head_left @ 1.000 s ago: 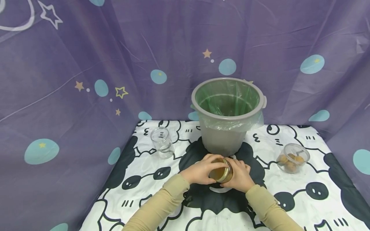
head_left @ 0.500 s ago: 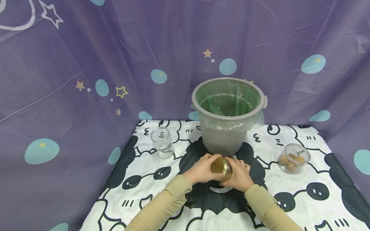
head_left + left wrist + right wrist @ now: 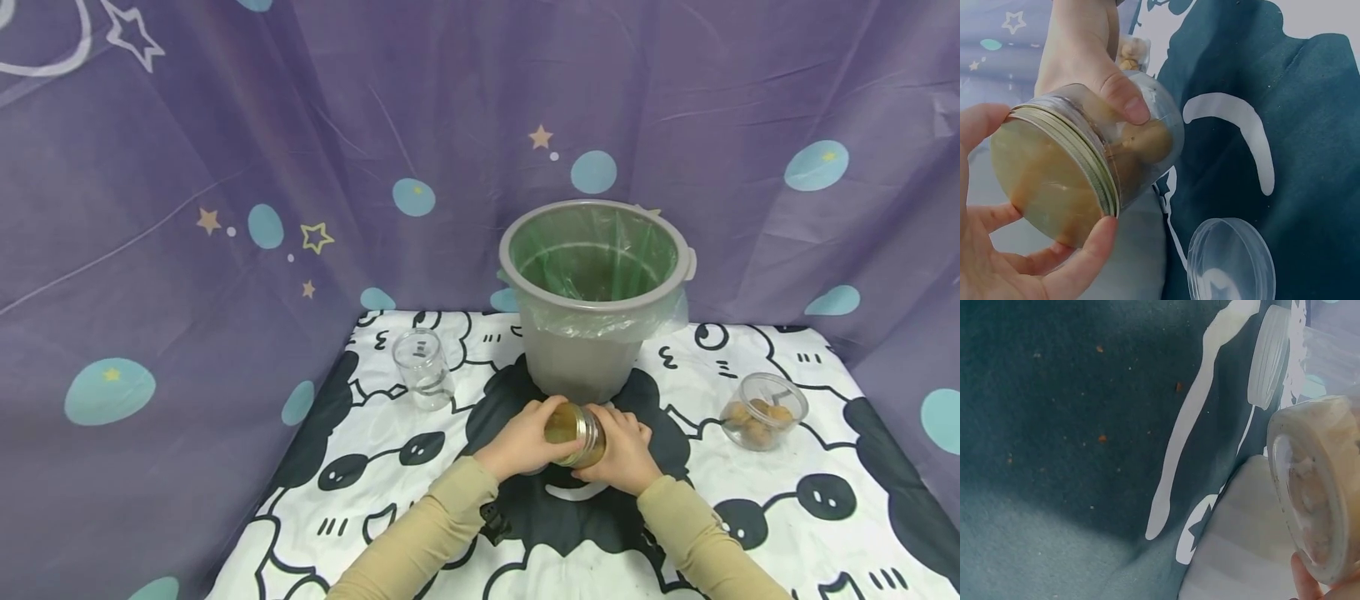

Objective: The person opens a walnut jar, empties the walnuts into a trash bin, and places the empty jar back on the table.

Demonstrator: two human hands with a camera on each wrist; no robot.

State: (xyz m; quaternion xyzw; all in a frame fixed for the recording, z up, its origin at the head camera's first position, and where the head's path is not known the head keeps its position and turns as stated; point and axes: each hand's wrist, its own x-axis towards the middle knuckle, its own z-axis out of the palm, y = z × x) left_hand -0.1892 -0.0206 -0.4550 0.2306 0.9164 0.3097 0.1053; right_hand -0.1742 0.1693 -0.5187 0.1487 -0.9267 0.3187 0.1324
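Jar lid looks glossy metal, bin matt plast.

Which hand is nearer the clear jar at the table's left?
Left. The left hand sits right of and in front of the clear jar, apart from it; the right hand is farther right, across the gold-rimmed jar both hold.

Jar gripped between your left hand and right hand, lined bin beyond, clear container left, tub of brown balls right

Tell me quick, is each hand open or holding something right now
Left hand: closed, gripping the gold lid.
Right hand: closed, holding the clear jar.
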